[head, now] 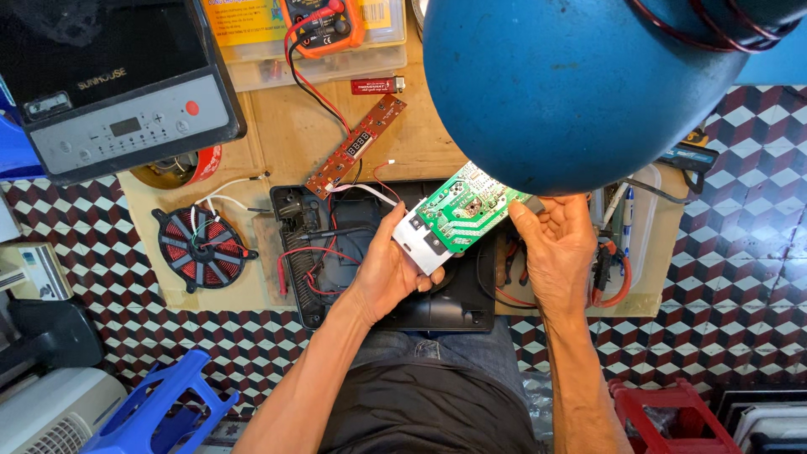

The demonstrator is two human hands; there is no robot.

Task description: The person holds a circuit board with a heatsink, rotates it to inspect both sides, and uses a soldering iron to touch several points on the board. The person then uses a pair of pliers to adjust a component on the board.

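My left hand grips the near end of a green circuit board that has a white metal heat sink, held tilted above a black plastic cooker base. At the board's far right corner, my right hand pinches its edge. Thin wires run from the board to a narrow brown display board lying on the wooden bench. A big blue lamp shade hangs close to the camera and hides the board's upper edge.
A black induction cooker top lies at the upper left. A red coil disc sits left of the base. An orange multimeter with red and black leads is at the back. Blue stool and red crate flank my knees.
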